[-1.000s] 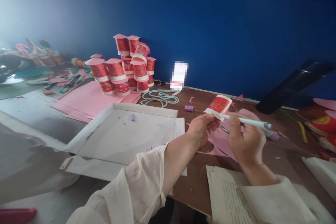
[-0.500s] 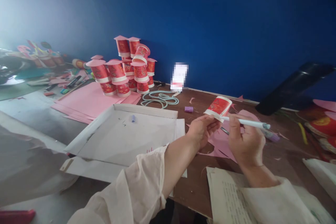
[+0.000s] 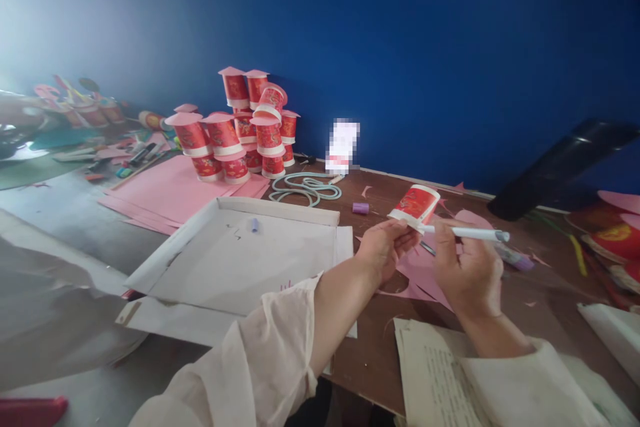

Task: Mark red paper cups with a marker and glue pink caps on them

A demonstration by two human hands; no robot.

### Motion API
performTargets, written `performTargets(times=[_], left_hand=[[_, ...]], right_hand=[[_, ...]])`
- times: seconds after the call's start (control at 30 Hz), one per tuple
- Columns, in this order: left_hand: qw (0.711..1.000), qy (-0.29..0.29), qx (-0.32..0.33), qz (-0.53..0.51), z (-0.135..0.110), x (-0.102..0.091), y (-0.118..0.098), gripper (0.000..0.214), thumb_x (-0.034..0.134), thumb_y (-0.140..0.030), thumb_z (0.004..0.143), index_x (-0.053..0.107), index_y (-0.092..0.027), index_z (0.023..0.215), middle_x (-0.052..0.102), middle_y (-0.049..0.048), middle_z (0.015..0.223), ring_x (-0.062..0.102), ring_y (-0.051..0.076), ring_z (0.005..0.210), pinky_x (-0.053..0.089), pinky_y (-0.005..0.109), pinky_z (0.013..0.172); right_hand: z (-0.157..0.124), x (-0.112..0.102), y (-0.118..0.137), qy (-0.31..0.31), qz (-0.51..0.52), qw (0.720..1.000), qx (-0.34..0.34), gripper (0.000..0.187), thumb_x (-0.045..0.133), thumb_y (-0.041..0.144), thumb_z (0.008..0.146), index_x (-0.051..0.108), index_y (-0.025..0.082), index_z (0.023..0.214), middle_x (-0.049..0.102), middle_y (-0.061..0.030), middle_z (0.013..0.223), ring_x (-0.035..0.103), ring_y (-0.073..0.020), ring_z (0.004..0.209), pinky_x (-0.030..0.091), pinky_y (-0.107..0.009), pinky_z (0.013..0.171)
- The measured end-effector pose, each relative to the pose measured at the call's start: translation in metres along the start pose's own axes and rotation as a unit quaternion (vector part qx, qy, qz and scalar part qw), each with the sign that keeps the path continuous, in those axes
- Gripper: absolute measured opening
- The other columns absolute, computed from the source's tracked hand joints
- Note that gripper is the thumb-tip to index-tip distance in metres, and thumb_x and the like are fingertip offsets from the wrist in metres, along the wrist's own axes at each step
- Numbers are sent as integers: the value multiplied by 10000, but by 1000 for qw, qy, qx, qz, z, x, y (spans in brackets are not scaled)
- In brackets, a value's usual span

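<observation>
My left hand point(image 3: 385, 247) is closed on a red paper cup point(image 3: 416, 203) with a white rim, tilted and held by its lower edge. In my right hand point(image 3: 467, 273) is a white marker pen point(image 3: 480, 233), gripped like a writing tool. Its tip end meets the cup near the white rim; whether it touches cannot be made out. Below both hands lie pink paper scraps point(image 3: 425, 273) on the brown table point(image 3: 370, 360). A purple cap point(image 3: 360, 208) rests on the table to the left of the cup.
Red cups with pink paper tops point(image 3: 225, 133) stand stacked on pink sheets point(image 3: 145, 193) at the back left. A shallow white box lid point(image 3: 210, 273) holds a small bluish cap. A phone point(image 3: 343, 147), a coiled cable point(image 3: 305, 188), a black bottle point(image 3: 550, 170) and printed papers point(image 3: 430, 373) surround the hands.
The rear end of the marker has shifted slightly left and up, with my right hand turning a little. The cup and my left hand have hardly moved.
</observation>
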State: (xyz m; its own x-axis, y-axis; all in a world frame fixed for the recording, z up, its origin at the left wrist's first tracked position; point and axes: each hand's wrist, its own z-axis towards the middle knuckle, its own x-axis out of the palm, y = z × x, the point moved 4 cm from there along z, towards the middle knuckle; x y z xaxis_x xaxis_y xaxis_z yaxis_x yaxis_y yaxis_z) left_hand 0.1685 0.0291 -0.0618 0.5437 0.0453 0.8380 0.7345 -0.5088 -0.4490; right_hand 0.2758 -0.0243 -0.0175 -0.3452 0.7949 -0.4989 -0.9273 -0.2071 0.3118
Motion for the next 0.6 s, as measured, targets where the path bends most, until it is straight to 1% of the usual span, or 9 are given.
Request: performTargets(times=[0.13,0.23,0.37,0.43,0.6], left_hand=[[1000,-4,-3,2,-1,1,-1,130,601,-58,842,696,-89,759,696,92,752,675,150,710,514,347,965],[1000,-1,-3,1,-2,2,-1,144,581,-56,851,699,-83,774,702,99,766,677,151,719,517,349,964],[1000,-5,-8,-13,-2,1,-2,165,548,-67,881,697,-76,812,705,104,790,680,152,736,524,347,955],[1000,-10,-11,-19,-2,1,-2,163,547,-73,888,693,-75,815,702,104,787,680,151,737,525,342,951],[1000,-7,-10,-12,-3,2,-3,165,555,-62,874,689,-86,781,696,92,754,670,145,714,525,341,952]], right_hand=[[0,1,0,-6,-4,1000,5,290,490,383,960,686,181,891,733,-110,906,668,-236,873,488,-373,791],[-1,1,1,-2,3,1000,3,276,497,377,958,684,191,879,735,-103,908,676,-238,873,502,-384,796],[-2,-5,1,-37,15,999,20,253,502,357,964,693,191,961,738,-107,982,684,-241,933,516,-399,836],[-2,-7,1,-48,19,998,25,264,494,355,970,698,188,981,737,-107,983,684,-239,942,515,-400,849],[-3,-6,3,-36,15,999,34,289,488,384,967,697,185,956,738,-114,961,684,-251,923,518,-413,832]])
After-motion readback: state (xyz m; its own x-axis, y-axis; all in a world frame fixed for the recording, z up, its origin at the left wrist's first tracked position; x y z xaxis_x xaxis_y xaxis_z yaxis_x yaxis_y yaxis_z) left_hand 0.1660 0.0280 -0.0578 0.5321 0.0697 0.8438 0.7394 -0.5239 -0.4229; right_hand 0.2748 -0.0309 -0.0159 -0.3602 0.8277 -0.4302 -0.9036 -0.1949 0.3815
